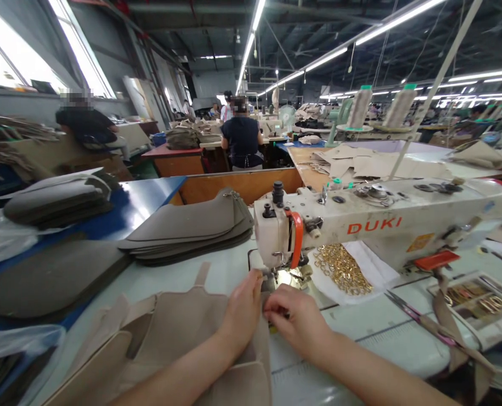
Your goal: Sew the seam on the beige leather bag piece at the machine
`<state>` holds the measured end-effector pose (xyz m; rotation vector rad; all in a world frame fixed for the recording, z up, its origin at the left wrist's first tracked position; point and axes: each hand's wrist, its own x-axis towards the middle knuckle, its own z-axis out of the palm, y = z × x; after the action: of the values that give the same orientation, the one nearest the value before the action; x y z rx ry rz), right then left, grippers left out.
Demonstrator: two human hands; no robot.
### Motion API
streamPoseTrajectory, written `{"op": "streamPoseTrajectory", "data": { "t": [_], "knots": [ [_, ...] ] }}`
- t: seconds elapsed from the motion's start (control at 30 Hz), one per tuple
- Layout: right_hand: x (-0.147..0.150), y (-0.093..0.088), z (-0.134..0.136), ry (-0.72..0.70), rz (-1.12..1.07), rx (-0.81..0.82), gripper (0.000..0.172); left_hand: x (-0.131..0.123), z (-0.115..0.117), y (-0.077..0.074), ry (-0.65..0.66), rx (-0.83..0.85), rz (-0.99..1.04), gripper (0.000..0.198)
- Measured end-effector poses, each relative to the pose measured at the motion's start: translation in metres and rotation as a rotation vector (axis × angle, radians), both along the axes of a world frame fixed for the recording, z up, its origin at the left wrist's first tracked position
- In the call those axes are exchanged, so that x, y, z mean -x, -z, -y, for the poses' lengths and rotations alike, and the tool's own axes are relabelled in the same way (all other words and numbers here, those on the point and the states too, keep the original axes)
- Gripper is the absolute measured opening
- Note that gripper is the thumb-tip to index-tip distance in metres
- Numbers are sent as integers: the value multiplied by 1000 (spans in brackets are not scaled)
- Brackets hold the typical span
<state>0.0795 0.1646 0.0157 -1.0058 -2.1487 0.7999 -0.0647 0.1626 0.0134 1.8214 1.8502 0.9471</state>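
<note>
A beige fabric piece (179, 327) with sewn panels and a narrow tab lies on the sewing table, left of the needle area. My left hand (243, 310) is closed on its right edge, fingertips pinched just in front of the presser foot. Close beside it, my right hand (297, 318) has its fingers curled in and pinches the same edge. Both hands are right under the head of the white sewing machine (378, 223), whose lamp lights the needle plate. The fabric between my fingertips is mostly hidden.
Stacked dark grey-green panels (183, 231) lie behind the fabric. Gold metal rings (344, 273) sit on white paper under the machine arm. To the right are scissors (420, 318), a beige strap (449, 321) and a compartment tray (466, 326). A person (241, 138) sits ahead.
</note>
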Motion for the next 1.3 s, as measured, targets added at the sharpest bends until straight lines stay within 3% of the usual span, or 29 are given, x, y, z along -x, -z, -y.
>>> {"op": "streamPoseTrajectory", "data": {
  "t": [0.13, 0.23, 0.37, 0.5, 0.57, 0.67, 0.73, 0.87, 1.03, 1.17, 1.3],
  "knots": [
    [2, -2, 0, -41, 217, -119, 13, 0, 0, 0, 5, 1, -3, 21],
    [4, -5, 12, -68, 323, -122, 12, -1, 0, -2, -8, 27, -14, 19],
    [-3, -11, 28, -141, 174, 85, 11, -2, 0, -2, -17, 48, 28, 19],
    [-16, -16, 27, -11, 39, 272, 18, -2, 0, 1, -16, 1, 55, 21],
    [-18, -15, 22, 8, 23, 230, 24, -2, 0, 2, -12, -22, 62, 21],
    [-14, -9, 16, -15, -7, 86, 12, -2, 1, 2, -3, -16, 54, 21],
    [-8, -5, 13, -12, -16, 27, 13, -2, 1, 1, -1, -7, 48, 21],
    [1, -1, 9, -14, -37, 68, 15, -2, 1, 0, -14, -6, 49, 22],
    [0, 0, 15, 136, -222, 416, 13, -2, 2, -1, -24, 12, 1, 23],
    [9, 7, 29, -17, -305, 954, 11, -2, -2, -6, -50, 49, -35, 23],
    [19, 2, 39, -35, -253, 1185, 8, -3, -12, -10, -60, 60, -55, 21]
  ]
}}
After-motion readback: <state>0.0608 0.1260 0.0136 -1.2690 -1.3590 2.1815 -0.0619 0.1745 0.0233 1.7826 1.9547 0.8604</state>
